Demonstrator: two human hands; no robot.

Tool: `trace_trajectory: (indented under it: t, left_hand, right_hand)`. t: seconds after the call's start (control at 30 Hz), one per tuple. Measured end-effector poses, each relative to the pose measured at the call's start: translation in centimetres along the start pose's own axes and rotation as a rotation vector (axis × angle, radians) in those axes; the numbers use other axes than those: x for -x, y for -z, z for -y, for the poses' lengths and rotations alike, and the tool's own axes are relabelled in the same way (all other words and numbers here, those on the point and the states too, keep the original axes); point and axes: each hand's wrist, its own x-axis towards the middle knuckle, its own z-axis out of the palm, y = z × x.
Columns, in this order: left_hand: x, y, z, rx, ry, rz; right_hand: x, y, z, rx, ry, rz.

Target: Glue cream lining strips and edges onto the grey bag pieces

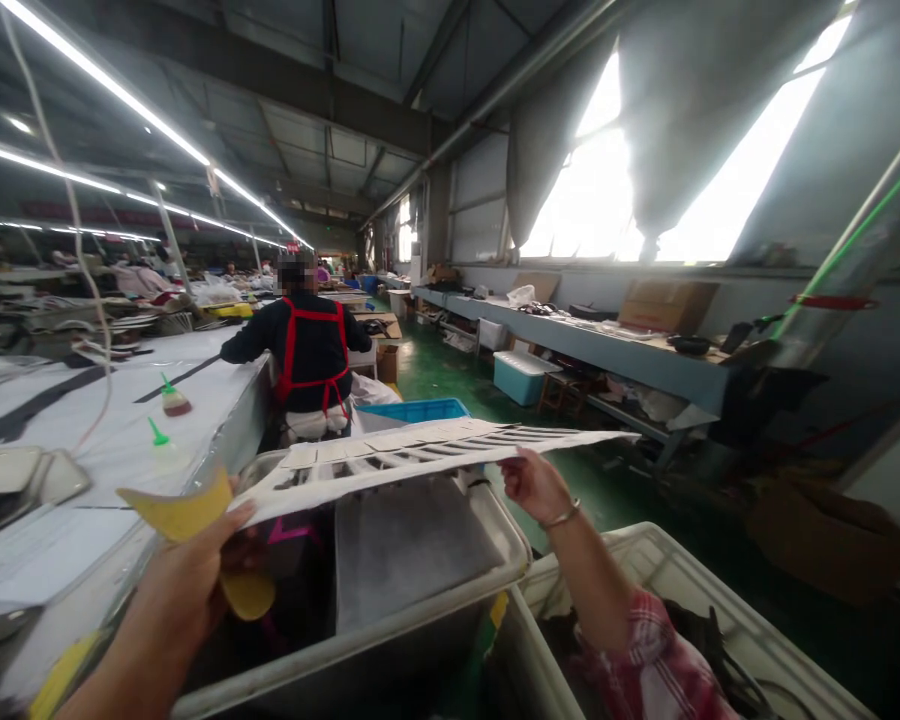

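Observation:
A white sheet (pixel 420 437) with rows of strips and dark slots is stretched between my hands, tilted almost edge-on. At its left end, my left hand (pixel 184 585) is closed around the sheet's corner together with a curved yellow piece (pixel 184 507), which sticks out above and below the fingers. My right hand (pixel 534 487) pinches the sheet's near edge toward the right. Below the sheet stands a whitish plastic bin (pixel 511 545). Inside it are a grey flat panel (pixel 397 560) and dark material with magenta marks, partly hidden by the sheet and my left hand.
A second white bin (pixel 649 540) with dark strips stands at lower right. On the left, a long white-covered table (pixel 210 400) carries glue bottles (pixel 174 400). Ahead, a co-worker (pixel 315 350) in a red-strapped apron faces away, near a blue crate (pixel 412 409). A bench (pixel 645 365) lines the window wall.

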Motion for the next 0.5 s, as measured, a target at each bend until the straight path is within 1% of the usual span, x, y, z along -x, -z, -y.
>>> trace_trajectory:
  t: [0.03, 0.07, 0.1, 0.13, 0.2, 0.23, 0.27, 0.33, 0.37, 0.4, 0.43, 0.47, 0.5]
  left_hand:
    - [1.5, -1.4, -0.5, 0.038, -0.016, 0.054]
    - [3.2, -2.7, -0.7, 0.045, -0.027, 0.099]
    - [5.0, -3.8, -0.4, 0.036, -0.047, 0.144]
    - [7.0, -4.8, 0.3, 0.022, -0.055, 0.21]
    - [11.0, -6.2, 3.1, -0.042, -0.006, 0.365]
    - [12.8, -6.6, 4.9, -0.085, 0.035, 0.438]
    - [14.3, -6.9, 6.9, -0.128, 0.073, 0.478]
    - [16.7, -6.9, 10.8, -0.222, 0.146, 0.53]
    - [17.5, -6.9, 12.4, -0.269, 0.182, 0.534]
    - [18.0, -6.8, 13.7, -0.313, 0.212, 0.543]
    - [18.3, -6.8, 14.6, -0.354, 0.249, 0.56]
    - [18.5, -6.9, 14.9, -0.387, 0.296, 0.597]
    - [18.5, -7.0, 14.7, -0.406, 0.35, 0.644]
  right_hand:
    - [0.9, 0.5, 0.7, -0.066, 0.067, 0.057]
    - [2.0, 1.1, 0.8, -0.118, 0.115, 0.123]
    - [3.3, 1.6, 0.2, -0.157, 0.139, 0.2]
    - [4.7, 2.1, -1.0, -0.167, 0.127, 0.277]
    - [7.6, 2.7, -4.6, -0.157, 0.041, 0.393]
    - [9.0, 2.7, -6.7, -0.179, 0.023, 0.42]
    - [10.2, 2.6, -8.8, -0.2, -0.015, 0.442]
    - [12.0, 2.3, -12.0, -0.257, -0.113, 0.429]
    - [12.5, 2.3, -13.0, -0.247, -0.174, 0.375]
    - [12.9, 2.3, -13.5, -0.215, -0.214, 0.288]
    - [13.1, 2.6, -13.5, -0.18, -0.238, 0.208]
    - [13.2, 3.1, -13.1, -0.148, -0.242, 0.137]
    - [13.4, 3.9, -12.2, -0.123, -0.227, 0.086]
